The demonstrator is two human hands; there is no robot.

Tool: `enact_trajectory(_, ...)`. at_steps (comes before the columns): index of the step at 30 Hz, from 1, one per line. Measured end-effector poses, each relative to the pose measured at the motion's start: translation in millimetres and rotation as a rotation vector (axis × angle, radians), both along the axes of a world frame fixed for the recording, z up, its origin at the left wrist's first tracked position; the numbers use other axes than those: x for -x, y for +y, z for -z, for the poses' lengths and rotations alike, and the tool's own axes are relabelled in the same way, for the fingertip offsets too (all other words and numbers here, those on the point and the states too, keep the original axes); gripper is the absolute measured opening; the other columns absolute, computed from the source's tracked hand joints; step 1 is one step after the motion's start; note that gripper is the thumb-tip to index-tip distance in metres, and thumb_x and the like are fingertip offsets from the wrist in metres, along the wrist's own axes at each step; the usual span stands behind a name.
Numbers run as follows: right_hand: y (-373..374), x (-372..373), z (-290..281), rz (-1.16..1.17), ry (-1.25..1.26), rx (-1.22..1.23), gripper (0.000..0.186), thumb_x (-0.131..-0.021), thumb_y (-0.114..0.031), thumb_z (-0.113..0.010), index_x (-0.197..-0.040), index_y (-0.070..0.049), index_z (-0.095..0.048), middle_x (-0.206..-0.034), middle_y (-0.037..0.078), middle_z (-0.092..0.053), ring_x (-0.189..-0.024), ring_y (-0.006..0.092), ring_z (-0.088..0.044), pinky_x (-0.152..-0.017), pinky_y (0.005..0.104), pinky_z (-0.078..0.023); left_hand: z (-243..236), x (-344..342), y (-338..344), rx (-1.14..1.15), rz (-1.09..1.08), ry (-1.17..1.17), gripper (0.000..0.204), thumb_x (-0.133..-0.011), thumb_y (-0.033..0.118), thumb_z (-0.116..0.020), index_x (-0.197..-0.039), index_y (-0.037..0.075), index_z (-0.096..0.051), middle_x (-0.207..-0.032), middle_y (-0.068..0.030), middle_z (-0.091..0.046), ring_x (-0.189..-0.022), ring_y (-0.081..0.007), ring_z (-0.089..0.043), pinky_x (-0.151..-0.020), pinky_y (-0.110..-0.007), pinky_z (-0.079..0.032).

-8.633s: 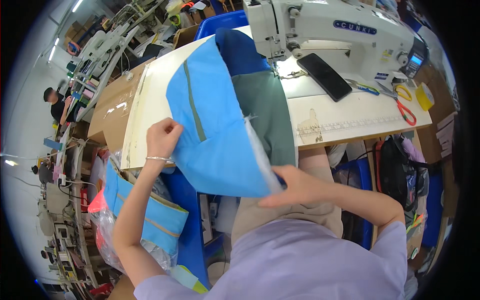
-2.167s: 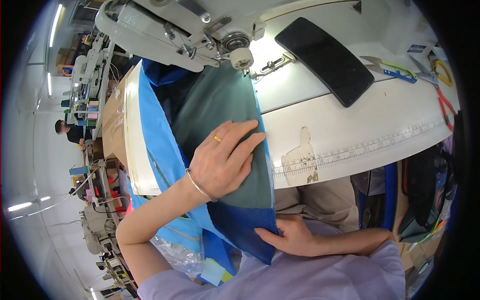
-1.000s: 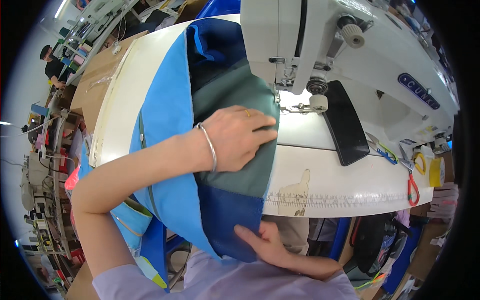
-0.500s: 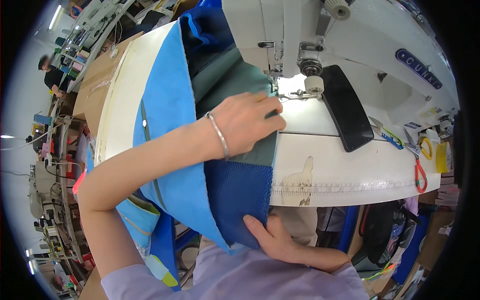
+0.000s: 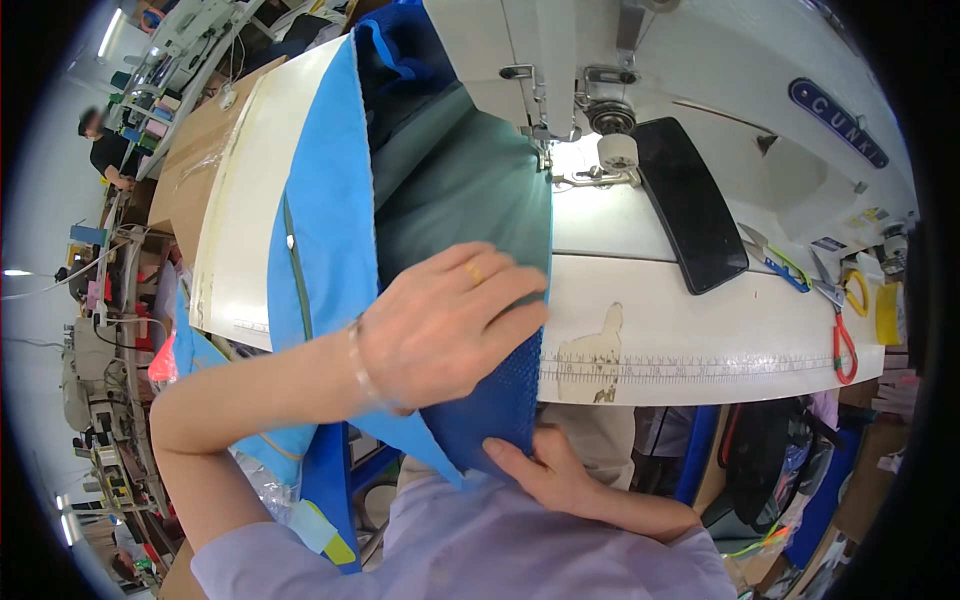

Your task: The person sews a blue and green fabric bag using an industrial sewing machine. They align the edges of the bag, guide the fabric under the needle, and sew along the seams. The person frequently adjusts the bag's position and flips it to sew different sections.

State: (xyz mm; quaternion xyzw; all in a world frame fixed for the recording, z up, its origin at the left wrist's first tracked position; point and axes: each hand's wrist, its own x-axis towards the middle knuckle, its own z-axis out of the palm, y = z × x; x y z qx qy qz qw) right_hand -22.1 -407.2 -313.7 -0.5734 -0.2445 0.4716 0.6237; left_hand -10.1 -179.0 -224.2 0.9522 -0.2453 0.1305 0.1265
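Note:
A sewn fabric panel [image 5: 490, 195], dark green with a blue mesh part [image 5: 500, 385], runs from the sewing machine's presser foot [image 5: 543, 160] down over the table's front edge. Across it reaches my left hand [image 5: 450, 325], slightly blurred, its curled fingers at the panel's right edge; the thumb is hidden. My right hand [image 5: 555, 470] pinches the mesh part's lower right edge, thumb on top and the other fingers out of sight underneath. Light blue fabric [image 5: 330, 190] with a dark zipper [image 5: 296, 265] lies along the panel's left side.
On the white table [image 5: 680, 330], a black phone [image 5: 690, 205] lies right of the presser foot. Red-handled scissors [image 5: 844, 345], blue-green snips [image 5: 787, 272] and a yellow tape roll [image 5: 888, 313] sit at the far right. Another person [image 5: 110, 155] is far off at left.
My left hand has moved from beside the presser foot toward me, down the panel's right edge. The green part near the foot is now uncovered. My right hand stays at the mesh edge.

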Motion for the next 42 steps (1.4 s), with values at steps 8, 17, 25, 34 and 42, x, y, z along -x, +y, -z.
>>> enact_trajectory(8, -7, 16, 12, 0.058, 0.219, 0.079, 0.044, -0.108, -0.027, -0.062, -0.075, 0.002, -0.061, -0.063, -0.003, -0.052, -0.060, 0.0051, -0.042, -0.049, 0.0281, -0.033, 19, 34, -8, -0.080, -0.036, 0.050, 0.043, -0.081, 0.011, -0.064, -0.120, -0.006, -0.069, -0.131, -0.0167, -0.066, -0.118, -0.0316, -0.065, -0.103, -0.045, -0.052)
enact_trajectory(17, 25, 11, -12, 0.274, 0.710, 0.086, 0.031, -0.109, -0.030, -0.060, -0.106, 0.000, -0.066, -0.097, 0.002, -0.066, -0.083, 0.0081, -0.059, -0.067, 0.0269, -0.048, 14, -3, 15, -0.081, 0.036, 0.164, 0.032, -0.080, 0.013, -0.065, -0.107, -0.003, -0.073, -0.120, -0.0132, -0.069, -0.110, -0.0278, -0.067, -0.095, -0.041, -0.054)
enact_trajectory(25, 39, -20, -56, 0.169, 1.048, 0.032, 0.055, -0.114, -0.043, -0.039, -0.143, 0.003, -0.047, -0.141, 0.018, -0.060, -0.126, 0.0303, -0.064, -0.100, 0.0464, -0.058, 19, -59, 52, -0.017, 0.116, 0.143, 0.029, -0.073, 0.004, -0.067, -0.101, 0.002, -0.075, -0.113, -0.0106, -0.072, -0.098, -0.0317, -0.070, -0.090, -0.042, -0.057)
enact_trajectory(34, -12, -25, -27, -0.196, 0.743, -0.036, 0.054, -0.114, -0.038, -0.040, -0.128, 0.008, -0.065, -0.127, 0.023, -0.069, -0.107, 0.0292, -0.072, -0.092, 0.0407, -0.058, 2, -70, 73, 0.043, 0.049, 0.126, 0.028, -0.090, 0.006, -0.064, -0.116, 0.005, -0.074, -0.121, -0.0123, -0.073, -0.107, -0.0339, -0.069, -0.094, -0.044, -0.056)
enact_trajectory(42, 31, -77, -77, 0.424, -1.010, -0.267, 0.026, -0.103, -0.009, -0.054, -0.110, 0.007, -0.073, -0.101, 0.015, -0.075, -0.088, 0.0231, -0.072, -0.082, 0.0347, -0.056, -35, 78, 174, 0.532, -0.714, -0.096, 0.022, -0.099, 0.016, -0.064, -0.107, 0.000, -0.076, -0.099, -0.0083, -0.076, -0.087, -0.0151, -0.070, -0.076, -0.029, -0.054)
